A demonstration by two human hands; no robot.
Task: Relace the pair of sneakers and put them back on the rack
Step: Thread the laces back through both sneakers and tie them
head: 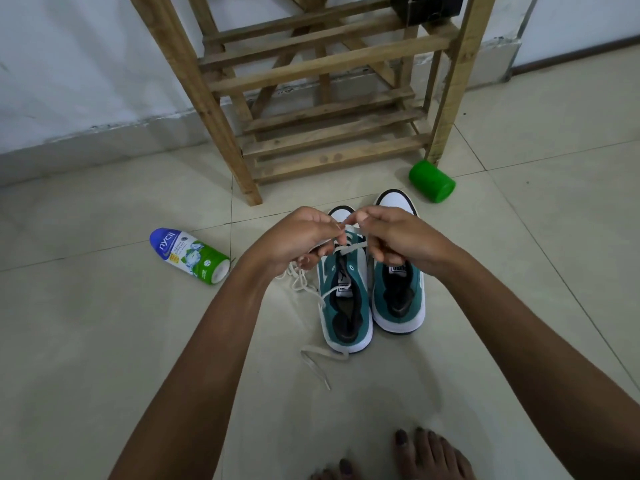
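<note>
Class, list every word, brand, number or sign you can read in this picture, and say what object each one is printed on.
"nycil": on the blue top part of the powder bottle lying on the floor.
Smaller print on that bottle's white and green label: too small to read.
Tag on the left sneaker's tongue: a logo and print, too blurred to read.
Tag on the right sneaker's tongue: dark lettering, too blurred to read.
Green cup and wooden rack: no text visible.

tiled floor [104, 341], pair of sneakers [370, 292], loose lace [317, 365], powder bottle [190, 255] on side, green cup [432, 181] tipped, wooden rack [311, 98], bare feet [429, 455]
</note>
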